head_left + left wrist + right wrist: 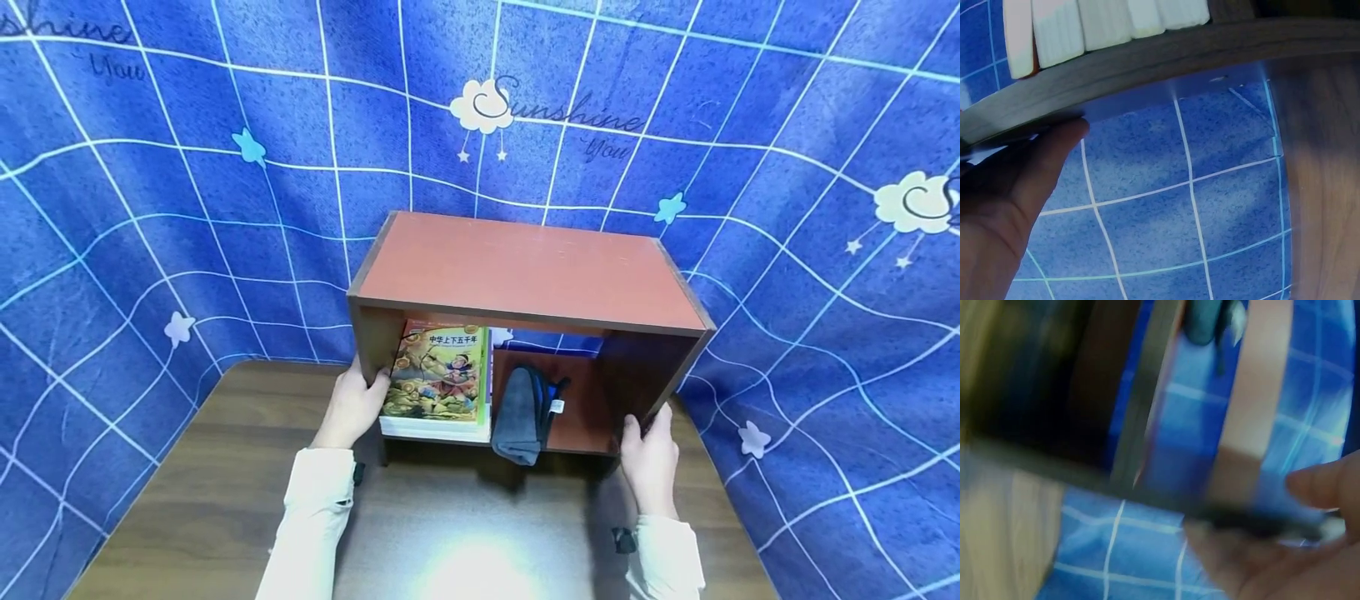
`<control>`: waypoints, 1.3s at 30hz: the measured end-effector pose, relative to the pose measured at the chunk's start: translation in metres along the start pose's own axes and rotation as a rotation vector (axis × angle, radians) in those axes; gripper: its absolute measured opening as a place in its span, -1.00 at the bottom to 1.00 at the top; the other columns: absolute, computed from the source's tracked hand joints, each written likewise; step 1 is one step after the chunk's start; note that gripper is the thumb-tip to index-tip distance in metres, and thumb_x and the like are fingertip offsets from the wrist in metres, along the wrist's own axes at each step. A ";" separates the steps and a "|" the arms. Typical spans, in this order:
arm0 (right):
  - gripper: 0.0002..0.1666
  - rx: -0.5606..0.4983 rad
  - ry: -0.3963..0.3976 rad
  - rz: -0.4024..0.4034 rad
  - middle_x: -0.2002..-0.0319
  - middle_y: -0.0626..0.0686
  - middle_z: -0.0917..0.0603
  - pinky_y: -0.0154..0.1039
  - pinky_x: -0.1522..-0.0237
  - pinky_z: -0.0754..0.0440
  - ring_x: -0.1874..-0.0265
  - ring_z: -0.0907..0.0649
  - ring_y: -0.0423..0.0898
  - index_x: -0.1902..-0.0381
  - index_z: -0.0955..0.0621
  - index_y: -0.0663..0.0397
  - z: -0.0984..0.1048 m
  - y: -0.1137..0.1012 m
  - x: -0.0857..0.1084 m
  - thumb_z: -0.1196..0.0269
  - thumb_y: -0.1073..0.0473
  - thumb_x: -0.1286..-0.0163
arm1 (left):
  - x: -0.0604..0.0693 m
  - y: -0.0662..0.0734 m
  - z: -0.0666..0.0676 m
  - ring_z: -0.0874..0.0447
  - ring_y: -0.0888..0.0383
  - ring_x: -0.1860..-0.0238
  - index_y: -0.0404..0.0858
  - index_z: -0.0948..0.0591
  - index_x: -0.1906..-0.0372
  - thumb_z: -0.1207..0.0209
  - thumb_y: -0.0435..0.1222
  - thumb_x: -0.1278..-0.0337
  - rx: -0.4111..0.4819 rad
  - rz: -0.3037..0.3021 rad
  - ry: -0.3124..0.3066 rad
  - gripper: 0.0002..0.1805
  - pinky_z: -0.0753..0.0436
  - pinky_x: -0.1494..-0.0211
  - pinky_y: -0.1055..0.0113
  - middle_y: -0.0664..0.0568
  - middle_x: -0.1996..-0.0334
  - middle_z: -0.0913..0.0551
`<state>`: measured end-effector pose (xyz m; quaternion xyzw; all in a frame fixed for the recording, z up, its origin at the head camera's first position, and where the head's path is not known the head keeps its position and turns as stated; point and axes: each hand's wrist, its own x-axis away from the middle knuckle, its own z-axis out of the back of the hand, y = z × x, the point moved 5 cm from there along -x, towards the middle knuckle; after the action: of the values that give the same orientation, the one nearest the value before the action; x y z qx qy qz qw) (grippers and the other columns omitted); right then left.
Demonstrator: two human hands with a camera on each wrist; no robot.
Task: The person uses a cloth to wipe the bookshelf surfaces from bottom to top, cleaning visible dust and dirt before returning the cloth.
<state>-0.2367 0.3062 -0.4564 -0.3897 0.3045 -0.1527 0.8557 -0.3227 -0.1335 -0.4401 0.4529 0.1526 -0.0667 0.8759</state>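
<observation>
Left of frame centre, the left hand [354, 407] pinches one side of a boxy reddish-brown wooden shelf [528, 271] between thumb and fingers. The shelf spans mid-frame, holding a colourful illustrated paperback [438, 375] beside a folded dark-grey cloth bundle [519, 417]. Right of centre, the right hand [651, 461] pinches the shelf's other side.
</observation>
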 end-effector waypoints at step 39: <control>-0.24 0.421 -0.728 0.467 -0.57 0.35 0.05 0.28 -0.42 -0.03 -0.54 0.11 0.31 -0.55 -0.20 0.25 -0.164 -0.074 0.031 0.11 -0.01 -0.50 | 0.002 0.002 -0.002 -0.58 -0.40 -0.10 -0.32 -0.47 -0.21 -0.04 -0.19 -0.41 -0.012 0.017 0.030 -0.60 -0.48 -0.11 -0.26 -0.45 -0.01 -0.63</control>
<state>-0.3198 0.1486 -0.4963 -0.1570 0.0272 0.1316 0.9784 -0.3205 -0.1305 -0.4405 0.4500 0.1623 -0.0513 0.8767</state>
